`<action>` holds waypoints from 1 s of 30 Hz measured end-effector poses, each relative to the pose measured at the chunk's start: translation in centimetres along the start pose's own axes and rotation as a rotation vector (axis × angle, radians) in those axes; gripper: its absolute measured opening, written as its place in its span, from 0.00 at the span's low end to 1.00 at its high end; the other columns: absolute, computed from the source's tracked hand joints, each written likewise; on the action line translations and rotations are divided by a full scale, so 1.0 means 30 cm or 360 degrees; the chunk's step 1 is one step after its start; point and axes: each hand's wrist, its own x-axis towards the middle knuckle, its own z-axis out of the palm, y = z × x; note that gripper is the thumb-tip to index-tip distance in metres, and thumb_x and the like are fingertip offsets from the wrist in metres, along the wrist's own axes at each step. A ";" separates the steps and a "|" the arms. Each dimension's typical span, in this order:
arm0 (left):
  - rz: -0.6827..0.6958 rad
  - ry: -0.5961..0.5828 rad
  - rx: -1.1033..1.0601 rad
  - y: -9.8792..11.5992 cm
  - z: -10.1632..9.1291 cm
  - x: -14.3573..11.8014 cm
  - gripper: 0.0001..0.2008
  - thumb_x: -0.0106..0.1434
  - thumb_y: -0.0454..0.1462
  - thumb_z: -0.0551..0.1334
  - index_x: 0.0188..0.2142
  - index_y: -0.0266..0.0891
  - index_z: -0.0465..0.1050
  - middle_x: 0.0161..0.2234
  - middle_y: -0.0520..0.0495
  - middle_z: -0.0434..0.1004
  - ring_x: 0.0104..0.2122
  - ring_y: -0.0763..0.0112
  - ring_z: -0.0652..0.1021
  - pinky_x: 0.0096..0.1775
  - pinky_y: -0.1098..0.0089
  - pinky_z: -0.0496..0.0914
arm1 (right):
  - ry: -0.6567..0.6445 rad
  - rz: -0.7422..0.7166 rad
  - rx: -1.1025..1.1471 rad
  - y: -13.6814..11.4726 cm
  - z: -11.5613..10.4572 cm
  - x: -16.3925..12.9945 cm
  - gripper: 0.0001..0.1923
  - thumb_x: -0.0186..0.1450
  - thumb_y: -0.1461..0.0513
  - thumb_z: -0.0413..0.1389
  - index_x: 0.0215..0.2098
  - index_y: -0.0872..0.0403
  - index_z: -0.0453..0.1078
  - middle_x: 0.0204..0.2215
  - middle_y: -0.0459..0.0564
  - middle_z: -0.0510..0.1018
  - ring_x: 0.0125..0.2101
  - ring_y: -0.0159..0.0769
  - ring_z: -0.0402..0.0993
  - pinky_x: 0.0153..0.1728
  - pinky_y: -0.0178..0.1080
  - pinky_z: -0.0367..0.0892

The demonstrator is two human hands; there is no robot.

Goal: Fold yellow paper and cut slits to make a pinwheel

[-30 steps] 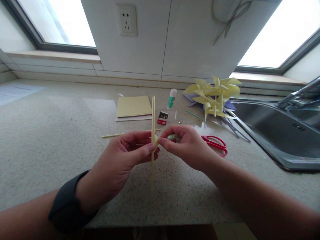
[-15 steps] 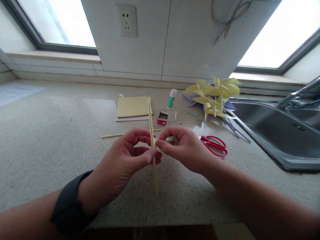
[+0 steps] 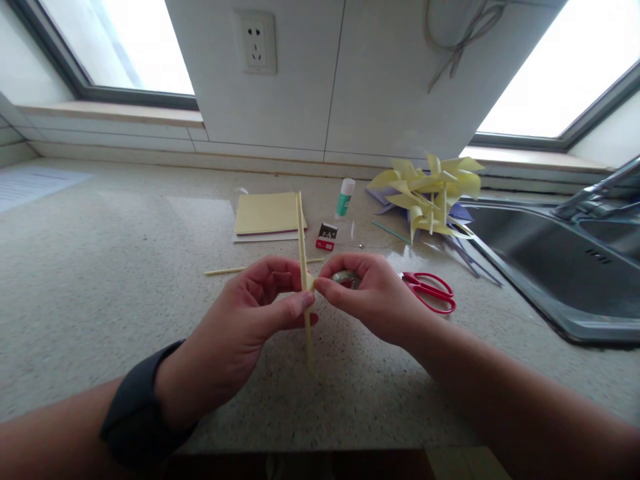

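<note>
Your left hand has its grip closed on a thin yellow stick, thumb pressed against its front and fingers curled behind, about midway along its length. Your right hand pinches the same stick from the other side, thumb and forefinger tips meeting yours, with a roll of clear tape tucked in the curled fingers. The stick is held above the table in front of you, nearly upright, its top leaning slightly left.

The stick is slim, straight and pale yellow. The table is speckled, stone-like and matte. Behind your hands lie a second stick, a square pad of yellow paper, a small red and black box, a white glue stick with a green label, red-handled scissors, and a heap of folded yellow paper pinwheels beside the steel sink.

Compared with half a second ago, the stick's lower end sits a little higher, your left thumb has slid slightly up it, and both hands remain where they were.
</note>
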 end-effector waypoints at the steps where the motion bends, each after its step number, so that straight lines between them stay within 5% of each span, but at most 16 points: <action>1: -0.0006 -0.0009 0.0006 0.002 0.000 0.000 0.10 0.56 0.34 0.75 0.36 0.41 0.77 0.34 0.54 0.80 0.34 0.73 0.79 0.39 0.70 0.77 | -0.0010 0.0005 0.0026 0.000 0.000 -0.001 0.10 0.60 0.55 0.63 0.30 0.54 0.75 0.17 0.39 0.66 0.18 0.25 0.54 0.18 0.31 0.47; 12: -0.0058 -0.0080 0.0061 -0.003 -0.019 -0.003 0.14 0.60 0.37 0.73 0.46 0.44 0.81 0.33 0.49 0.84 0.36 0.70 0.82 0.45 0.70 0.75 | -0.0036 -0.0011 0.0171 0.003 -0.003 0.001 0.10 0.59 0.56 0.66 0.31 0.54 0.75 0.19 0.40 0.69 0.19 0.25 0.57 0.18 0.31 0.49; 19: 0.0074 -0.0173 0.0100 0.002 0.001 -0.009 0.12 0.61 0.37 0.71 0.45 0.49 0.83 0.52 0.48 0.75 0.43 0.67 0.81 0.48 0.65 0.77 | -0.0068 -0.0022 0.0355 0.007 0.010 0.001 0.11 0.57 0.57 0.68 0.32 0.55 0.75 0.24 0.44 0.76 0.23 0.28 0.66 0.23 0.32 0.61; 30: 0.0177 -0.0176 0.0405 0.002 0.007 -0.026 0.15 0.64 0.38 0.69 0.50 0.57 0.81 0.45 0.51 0.72 0.46 0.68 0.77 0.47 0.71 0.77 | -0.0051 -0.0045 0.0313 -0.007 0.027 0.001 0.06 0.58 0.60 0.61 0.31 0.55 0.74 0.22 0.44 0.73 0.27 0.32 0.69 0.26 0.33 0.64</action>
